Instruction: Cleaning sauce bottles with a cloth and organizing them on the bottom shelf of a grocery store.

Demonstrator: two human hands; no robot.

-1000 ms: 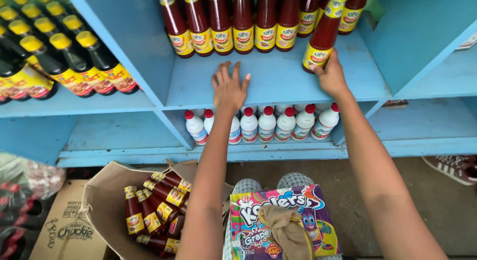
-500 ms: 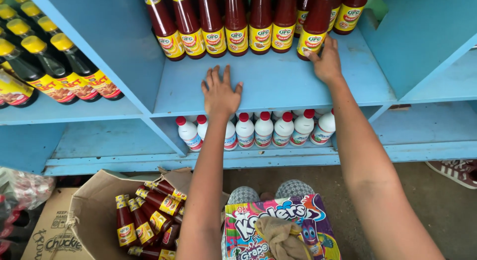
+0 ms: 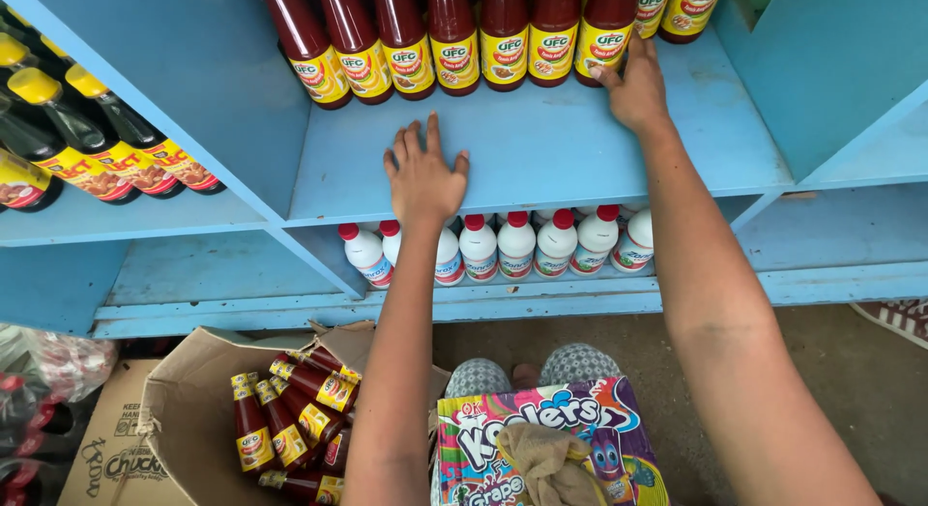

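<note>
Our left hand (image 3: 423, 177) lies flat and open on the blue shelf (image 3: 541, 148), holding nothing. Our right hand (image 3: 633, 86), fingers together, touches the red sauce bottles (image 3: 454, 37) just beyond it; we think a hard push could topple that row.

Red sauce bottles (image 3: 454, 42) cropped at top edge; dark bottles (image 3: 58, 148) cropped left.

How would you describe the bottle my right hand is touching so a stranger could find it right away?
Start at the blue shelf where a row of red sauce bottles stands along the back. Follow the row rightward to the right hand. The bottle is the one its fingertips touch at the base; its neighbours go untouched.
</note>
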